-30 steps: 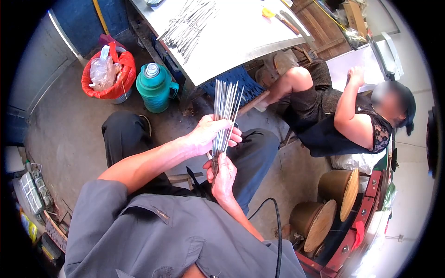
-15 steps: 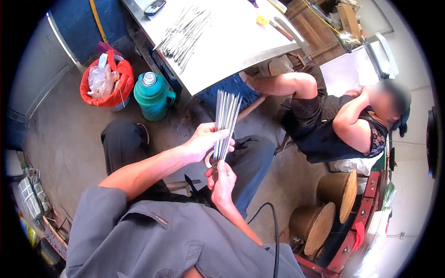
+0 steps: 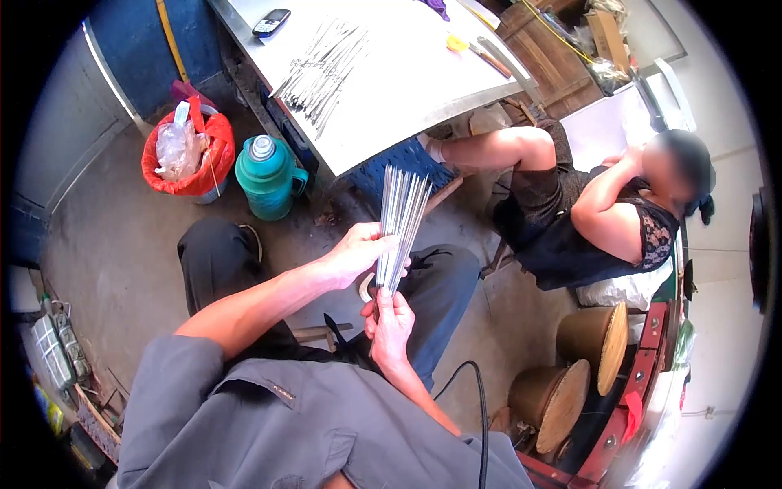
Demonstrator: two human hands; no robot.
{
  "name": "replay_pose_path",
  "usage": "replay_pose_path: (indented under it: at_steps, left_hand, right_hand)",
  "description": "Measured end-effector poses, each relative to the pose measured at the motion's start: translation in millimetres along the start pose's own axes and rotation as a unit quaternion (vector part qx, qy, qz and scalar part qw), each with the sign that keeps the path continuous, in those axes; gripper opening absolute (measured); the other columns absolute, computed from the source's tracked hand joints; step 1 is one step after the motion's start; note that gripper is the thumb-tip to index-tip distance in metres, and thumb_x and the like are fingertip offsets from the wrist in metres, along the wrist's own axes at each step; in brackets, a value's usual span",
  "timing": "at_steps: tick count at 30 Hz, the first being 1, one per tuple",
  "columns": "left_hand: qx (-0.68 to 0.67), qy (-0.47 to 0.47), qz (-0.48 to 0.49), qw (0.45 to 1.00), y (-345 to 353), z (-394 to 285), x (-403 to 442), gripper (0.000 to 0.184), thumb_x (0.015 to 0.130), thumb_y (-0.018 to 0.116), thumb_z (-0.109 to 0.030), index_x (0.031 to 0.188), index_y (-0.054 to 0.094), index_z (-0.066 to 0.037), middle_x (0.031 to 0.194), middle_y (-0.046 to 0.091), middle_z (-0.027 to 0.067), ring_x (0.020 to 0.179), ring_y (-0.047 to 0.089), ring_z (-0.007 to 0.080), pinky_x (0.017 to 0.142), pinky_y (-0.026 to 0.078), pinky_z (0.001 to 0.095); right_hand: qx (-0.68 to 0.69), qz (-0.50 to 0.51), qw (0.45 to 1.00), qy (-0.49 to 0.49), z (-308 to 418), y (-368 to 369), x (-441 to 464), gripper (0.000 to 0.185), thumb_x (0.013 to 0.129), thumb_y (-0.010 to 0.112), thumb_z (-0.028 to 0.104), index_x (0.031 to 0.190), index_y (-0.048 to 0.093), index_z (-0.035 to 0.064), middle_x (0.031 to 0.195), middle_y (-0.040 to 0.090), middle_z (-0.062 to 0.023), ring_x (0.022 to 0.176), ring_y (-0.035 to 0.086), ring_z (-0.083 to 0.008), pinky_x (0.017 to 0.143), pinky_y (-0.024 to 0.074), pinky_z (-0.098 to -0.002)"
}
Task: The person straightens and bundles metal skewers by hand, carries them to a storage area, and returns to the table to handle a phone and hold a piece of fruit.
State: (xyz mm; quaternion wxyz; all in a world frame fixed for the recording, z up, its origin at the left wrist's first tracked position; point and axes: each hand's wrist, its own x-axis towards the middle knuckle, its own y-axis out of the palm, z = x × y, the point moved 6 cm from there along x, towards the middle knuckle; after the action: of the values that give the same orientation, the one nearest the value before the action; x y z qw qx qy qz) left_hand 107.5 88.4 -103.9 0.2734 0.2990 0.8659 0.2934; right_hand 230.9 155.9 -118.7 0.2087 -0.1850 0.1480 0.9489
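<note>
A bundle of thin, silvery metal rods (image 3: 402, 208) stands in front of my lap, its upper ends fanned slightly apart. My left hand (image 3: 358, 254) is closed around the middle of the bundle, thumb lying across the rods. Lower down, my right hand (image 3: 391, 328) pinches the narrow bottom end between thumb and fingers. Those lower tips are mostly hidden by the fingers. More rods of the same look lie in a loose pile (image 3: 322, 73) on the white table (image 3: 391, 106).
A mobile phone (image 3: 271, 23) and a knife-like tool (image 3: 490, 59) lie on the table. A teal thermos (image 3: 267, 183) and a red-lined bucket (image 3: 171, 183) stand at left. Another person (image 3: 603, 196) sits at right, near two round drums (image 3: 550, 403). A black cable (image 3: 482, 407) hangs beside me.
The right hand has slid slightly up the bundle's lower end, with less of the rods showing below. The bundle stays gripped, and the view has shifted slightly.
</note>
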Motion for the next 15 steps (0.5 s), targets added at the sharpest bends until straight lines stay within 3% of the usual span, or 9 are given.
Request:
replay_pose_path:
  at_steps: [5, 8, 15]
  left_hand:
    - [-0.009, -0.006, 0.01, 1.0, -1.8, -1.5, -0.4, 0.024, 0.095, 0.054, -0.015, 0.109, 0.057, 0.004, 0.092, 0.066, 0.0181, 0.079, 0.068, 0.0266, 0.07, 0.059, 0.038]
    - [0.012, -0.009, 0.002, 1.0, -4.7, -0.8, 0.6, 0.026, 0.094, 0.057, -0.018, 0.113, 0.059, -0.001, 0.097, 0.067, 0.017, 0.085, 0.069, 0.0283, 0.077, 0.058, 0.04]
    - [-0.03, -0.018, -0.006, 0.999, -5.6, 1.7, 5.7, 0.023, 0.096, 0.05, -0.014, 0.112, 0.058, 0.0, 0.099, 0.067, 0.0155, 0.086, 0.068, 0.028, 0.079, 0.056, 0.0397]
  right_hand:
    - [-0.01, 0.003, 1.0, -0.017, 1.0, 1.1, -1.0, 0.028, 0.098, 0.053, 0.028, 0.097, 0.058, 0.0, 0.064, 0.056, -0.0054, 0.041, 0.04, -0.0057, 0.037, 0.0303, -0.0195]
    - [-0.009, 0.004, 1.0, -0.016, 2.1, 3.8, -1.0, 0.027, 0.098, 0.052, 0.026, 0.097, 0.058, 0.0005, 0.064, 0.056, -0.0055, 0.042, 0.041, -0.0058, 0.038, 0.0306, -0.0194]
    - [-0.01, 0.001, 1.0, -0.02, 3.4, 2.7, -0.1, 0.028, 0.098, 0.052, 0.031, 0.094, 0.055, 0.0037, 0.065, 0.056, -0.0029, 0.043, 0.04, -0.0038, 0.037, 0.0296, -0.0184]
